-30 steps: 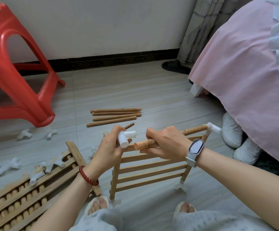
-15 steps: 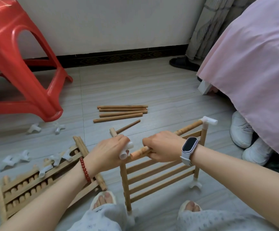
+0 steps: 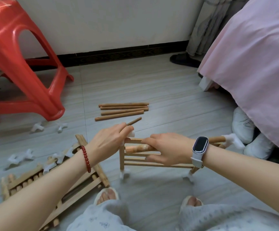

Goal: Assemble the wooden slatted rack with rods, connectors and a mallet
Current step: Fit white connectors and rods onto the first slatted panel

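Fingers (image 3: 145, 140) of your right hand (image 3: 168, 150) wrap the rod (image 3: 136, 148) along the rack (image 3: 152, 160) on the floor. Your left hand (image 3: 109, 142) pinches the white connector (image 3: 132, 133) at the corner. Line up both, then push straight.

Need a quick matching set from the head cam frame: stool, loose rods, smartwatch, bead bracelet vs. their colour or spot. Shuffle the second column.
1. stool
2. loose rods
3. smartwatch
4. bead bracelet

A. on right wrist
B. lying together on the floor beyond the hands
C. red plastic, far left
D. dark red, on left wrist

Pairs: 1-C, 2-B, 3-A, 4-D
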`<state>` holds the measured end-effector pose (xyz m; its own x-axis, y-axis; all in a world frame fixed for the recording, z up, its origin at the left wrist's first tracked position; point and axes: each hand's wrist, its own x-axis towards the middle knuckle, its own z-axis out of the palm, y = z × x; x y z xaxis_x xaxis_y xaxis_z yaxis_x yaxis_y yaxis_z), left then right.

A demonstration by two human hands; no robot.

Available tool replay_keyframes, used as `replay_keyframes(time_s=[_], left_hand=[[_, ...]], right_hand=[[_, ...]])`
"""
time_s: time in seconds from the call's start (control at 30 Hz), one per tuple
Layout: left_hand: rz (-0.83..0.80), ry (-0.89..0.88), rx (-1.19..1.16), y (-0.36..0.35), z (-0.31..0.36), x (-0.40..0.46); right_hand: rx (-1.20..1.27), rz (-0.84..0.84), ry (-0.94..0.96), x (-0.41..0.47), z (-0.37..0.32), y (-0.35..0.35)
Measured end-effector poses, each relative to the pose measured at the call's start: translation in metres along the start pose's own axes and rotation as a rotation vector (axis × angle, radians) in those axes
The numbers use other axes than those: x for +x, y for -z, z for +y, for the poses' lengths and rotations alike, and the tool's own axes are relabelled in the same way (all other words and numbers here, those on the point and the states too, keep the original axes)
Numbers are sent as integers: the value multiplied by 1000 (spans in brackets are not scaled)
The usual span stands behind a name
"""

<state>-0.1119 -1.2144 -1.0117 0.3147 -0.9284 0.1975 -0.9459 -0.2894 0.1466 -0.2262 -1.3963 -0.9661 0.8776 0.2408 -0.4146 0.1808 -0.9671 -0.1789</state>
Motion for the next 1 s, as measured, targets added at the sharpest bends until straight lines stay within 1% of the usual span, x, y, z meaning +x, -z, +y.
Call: replay_keyframes(time_s=[0.07, 0.13, 0.17, 0.2, 0.23, 0.33, 0.37, 0.4, 0.5, 0.6, 0.67, 0.73, 0.8, 0.87, 0.9, 0.93, 1.0], left_hand=[[-111, 60, -55, 5, 1, 0], [-205, 156, -61, 8, 2, -4], [-266, 191, -49, 9, 3, -5], [-314, 212, -39, 10, 4, -6], [-352, 225, -39, 12, 4, -5], [-491, 273, -119, 18, 1, 2], [-543, 290, -184, 20, -2, 5], [-582, 309, -263, 23, -5, 9], [-632, 364, -406, 29, -6, 14], [-662, 410, -468, 30, -5, 12], [-755, 489, -567, 35, -6, 11], [-837, 572, -691, 42, -3, 11], [-841, 628, -769, 48, 1, 11], [-798, 708, -855, 48, 7, 8], [-763, 750, -857, 47, 13, 6], [-726, 762, -790, 44, 19, 5], [-658, 715, -525, 32, 30, 4]], right_hand=[[256, -35, -5, -4, 0, 3], [461, 26, -54, -3, 5, 3], [495, 74, -100, 1, 12, 2], [492, 87, -149, 5, 20, 0], [466, 36, -192, 10, 28, -2], [438, -304, -235, 27, 41, -7], [453, -356, -225, 34, 42, -9], [455, -365, -206, 40, 41, -11], [443, -306, -174, 52, 37, -17], [542, -280, -183, 49, 33, -26], [639, -218, -216, 40, 28, -26], [736, -120, -234, 31, 19, -26], [765, -70, -202, 19, 9, -26], [681, -77, -171, 10, -1, -29], [620, -89, -174, 8, -5, -31], [573, -99, -187, 8, -7, -33], [541, -119, -235, 12, -8, -36]])
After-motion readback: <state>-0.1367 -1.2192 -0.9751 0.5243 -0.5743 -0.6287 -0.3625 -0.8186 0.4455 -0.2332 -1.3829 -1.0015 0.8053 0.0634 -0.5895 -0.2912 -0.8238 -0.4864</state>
